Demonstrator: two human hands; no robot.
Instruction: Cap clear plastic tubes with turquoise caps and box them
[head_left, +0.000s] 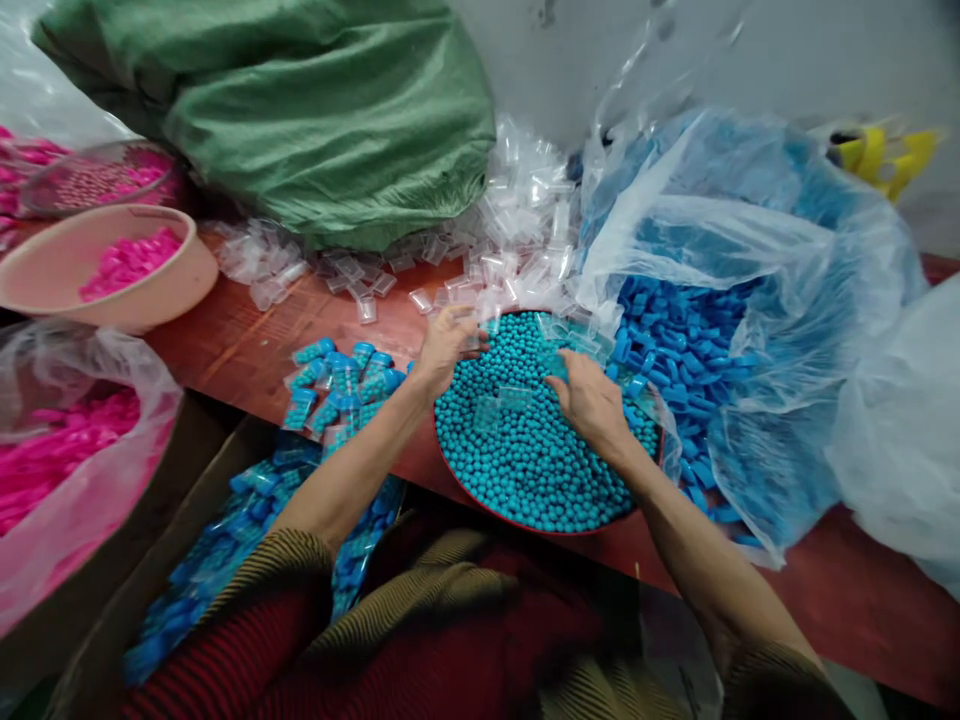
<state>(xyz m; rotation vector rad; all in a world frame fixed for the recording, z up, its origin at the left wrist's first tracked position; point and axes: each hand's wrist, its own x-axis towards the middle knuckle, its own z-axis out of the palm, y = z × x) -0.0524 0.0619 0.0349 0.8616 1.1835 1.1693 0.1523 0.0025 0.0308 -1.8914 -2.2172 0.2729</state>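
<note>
A round red-rimmed basin [480, 497] full of small turquoise beads [540, 470] sits at the table's front edge. My left hand [448, 348] is over its far left rim, fingers apart and slightly curved, beside loose clear plastic cases. Above the beads on the right is my right hand [592, 398], thumb and fingers apart. Something clear shows near its fingertips, too blurred to tell if it is touched. Between my hands, a clear plastic case [487, 415] lies on the beads with another. Clear cases [517, 240] are heaped behind the basin.
Bead-filled cases with blue caps [341, 385] lie left of the basin; more fill a box [225, 540] below. Blue caps [682, 350] spill from a plastic bag [757, 240] at right. A green sack [322, 120] stands behind. Left are a peach basin [172, 285] and bagged pink pieces [67, 450].
</note>
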